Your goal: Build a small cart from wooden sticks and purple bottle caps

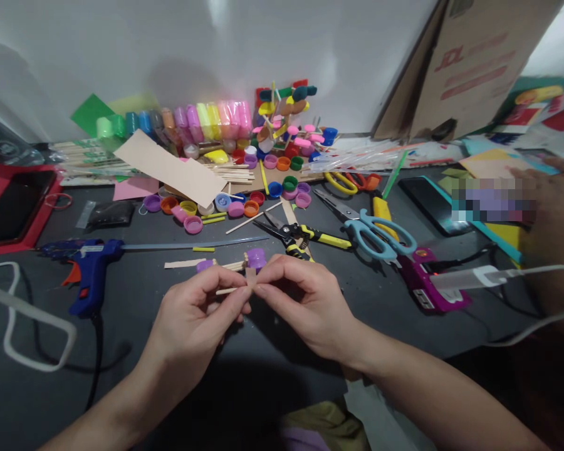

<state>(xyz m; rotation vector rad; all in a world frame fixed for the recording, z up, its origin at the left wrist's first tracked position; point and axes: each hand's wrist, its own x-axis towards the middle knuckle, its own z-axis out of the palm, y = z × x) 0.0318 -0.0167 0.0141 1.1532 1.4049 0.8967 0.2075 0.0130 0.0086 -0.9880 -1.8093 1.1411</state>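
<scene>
Both my hands meet above the dark table near the middle of the view. My left hand (202,316) pinches a thin wooden stick (225,291) between thumb and fingers. A short tan strip (250,277) stands up between the two hands, and my right hand (305,300) pinches it at its lower end. Just behind the fingers are purple caps (256,258) with short wooden sticks beside them. A flat tan strip (183,264) lies to their left. Black-and-yellow pliers (305,235) rest behind my right hand.
A blue glue gun (91,269) lies left, light-blue scissors (376,232) right, beside a magenta power block (427,282). Colored caps (223,202), clay packs (211,122) and a tan card (173,169) are at the back. Another person's arm (554,244) is at the right edge.
</scene>
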